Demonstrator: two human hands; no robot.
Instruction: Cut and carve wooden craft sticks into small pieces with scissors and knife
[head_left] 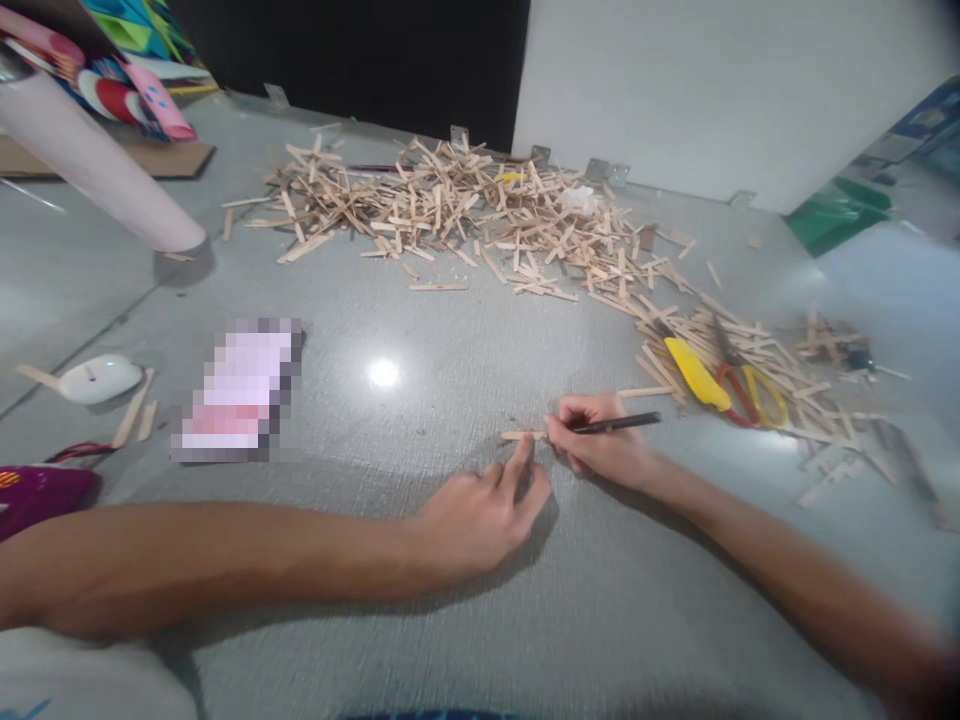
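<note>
A short wooden craft stick (513, 435) lies flat on the grey table in front of me. One outstretched fingertip of my left hand (484, 515) presses down on it, and the other fingers are apart and partly bent. My right hand (600, 440) is closed round a slim black pen (619, 423), whose back end points to the right. The pen's tip is hidden by my fingers, right beside the stick's right end.
A heap of wooden sticks (442, 205) spreads along the back and right. Among them lie a yellow-handled cutter (696, 373) and scissors (763, 398). At left are a blurred phone (238, 390), a white mouse (100, 380), a pale roll (112, 165) and a purple object (45, 497).
</note>
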